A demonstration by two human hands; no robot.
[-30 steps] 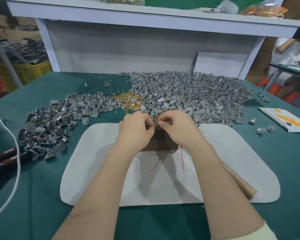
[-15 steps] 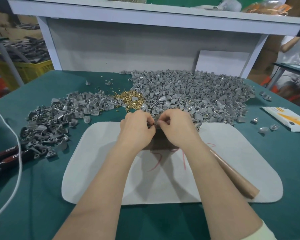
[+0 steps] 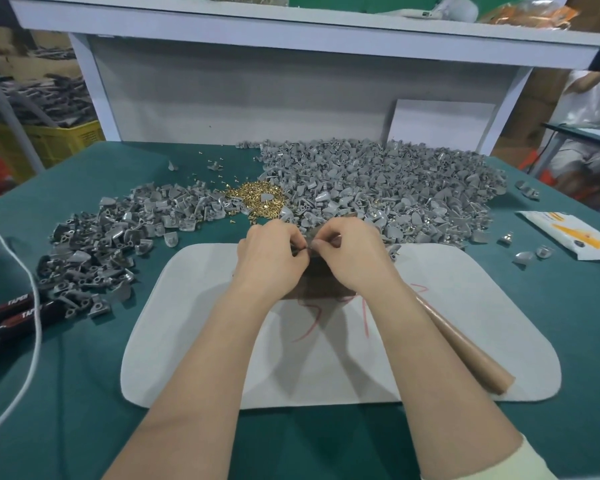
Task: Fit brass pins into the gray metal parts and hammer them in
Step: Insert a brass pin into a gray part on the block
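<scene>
Pinching one small gray metal part [image 3: 311, 242] at 12 o'clock of the white felt mat [image 3: 222, 358], left hand [image 3: 271, 259] and right hand [image 3: 355, 259] show narrow grips; the pin is hidden. The golden brass pin heap [image 3: 257, 199] lies at 11 o'clock. Pin should probably seat square before hammering.

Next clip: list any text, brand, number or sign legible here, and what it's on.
"TAPE" plus one unclear letter: on each of the black tool handles.
Red marks on the white mat: handwritten, not legible, partly under the arms.
White and orange packet: print too blurred to read.
</scene>
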